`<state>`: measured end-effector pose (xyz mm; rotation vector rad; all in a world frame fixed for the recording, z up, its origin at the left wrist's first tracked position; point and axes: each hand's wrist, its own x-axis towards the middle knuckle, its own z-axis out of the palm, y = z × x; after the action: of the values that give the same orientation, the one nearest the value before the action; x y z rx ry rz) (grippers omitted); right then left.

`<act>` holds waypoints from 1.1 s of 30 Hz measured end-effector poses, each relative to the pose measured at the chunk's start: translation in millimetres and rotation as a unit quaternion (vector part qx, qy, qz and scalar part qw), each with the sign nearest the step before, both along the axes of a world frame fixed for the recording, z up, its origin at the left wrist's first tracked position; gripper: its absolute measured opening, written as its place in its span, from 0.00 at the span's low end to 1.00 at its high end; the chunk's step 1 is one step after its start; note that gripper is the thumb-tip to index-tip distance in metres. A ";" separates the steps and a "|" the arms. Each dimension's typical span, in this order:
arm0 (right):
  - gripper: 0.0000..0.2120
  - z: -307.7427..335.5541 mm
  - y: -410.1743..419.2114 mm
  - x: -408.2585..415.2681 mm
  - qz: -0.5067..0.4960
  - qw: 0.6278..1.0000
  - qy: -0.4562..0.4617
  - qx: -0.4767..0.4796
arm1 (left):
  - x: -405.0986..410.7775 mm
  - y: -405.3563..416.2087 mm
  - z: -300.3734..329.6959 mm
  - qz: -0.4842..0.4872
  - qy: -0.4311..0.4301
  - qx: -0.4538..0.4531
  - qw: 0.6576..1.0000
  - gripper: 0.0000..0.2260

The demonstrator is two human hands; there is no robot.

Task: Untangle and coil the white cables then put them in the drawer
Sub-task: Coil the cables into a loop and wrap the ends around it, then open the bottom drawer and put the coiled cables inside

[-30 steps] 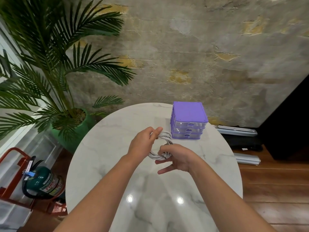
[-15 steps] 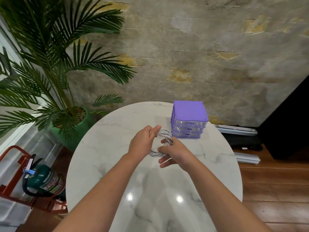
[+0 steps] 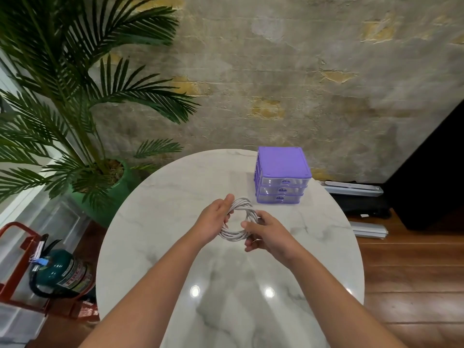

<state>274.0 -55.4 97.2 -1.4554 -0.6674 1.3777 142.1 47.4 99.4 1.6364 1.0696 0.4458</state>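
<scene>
A white cable coil [image 3: 241,205], wound into a round ring, hangs above the round marble table [image 3: 155,237]. My left hand [image 3: 213,221] grips the ring's left side, thumb up along it. My right hand [image 3: 266,232] holds the ring's right and lower side with curled fingers. The purple drawer unit [image 3: 281,175] stands behind the coil, to the right, with three clear drawers, all pushed in. The ring's inner hole shows the tabletop through it.
A potted palm [image 3: 75,116] in a green pot stands left of the table. A fire extinguisher [image 3: 60,272] in a red stand sits on the floor at the lower left. Grey bars [image 3: 351,189] and a black object lie on the wooden floor to the right.
The coil has turned flatter and now shows as an open ring. My right hand slid round its lower right side; my left hand kept its grip.
</scene>
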 end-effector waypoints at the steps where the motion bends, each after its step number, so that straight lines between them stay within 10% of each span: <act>1: 0.11 -3.2 0.0 -1.3 -0.028 0.999 0.004 -0.015 | -0.8 -0.3 -4.3 -0.005 0.000 -0.007 1.000 0.22; 16: 0.06 -63.8 -28.9 13.6 -0.116 0.949 -0.287 -0.063 | 26.1 -20.9 -71.5 -0.032 0.036 -0.157 0.986 0.14; 24: 0.07 -80.4 -39.2 25.0 -0.276 0.951 -0.046 -0.132 | 43.4 -16.1 -76.8 -0.057 -0.056 -0.336 0.939 0.03; 27: 0.05 -88.3 -42.1 32.6 -0.308 0.938 -0.027 -0.160 | 40.6 -17.7 -95.7 -0.065 -0.086 -0.393 0.913 0.18; 33: 0.15 -110.5 -51.9 33.3 -0.341 0.916 -0.071 -0.199 | 48.2 -32.5 -125.9 -0.136 -0.004 -0.201 0.970 0.26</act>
<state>307.3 -107.3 -13.4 -1.8863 0.0750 0.8782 190.3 14.9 -26.5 1.3860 0.8472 0.0463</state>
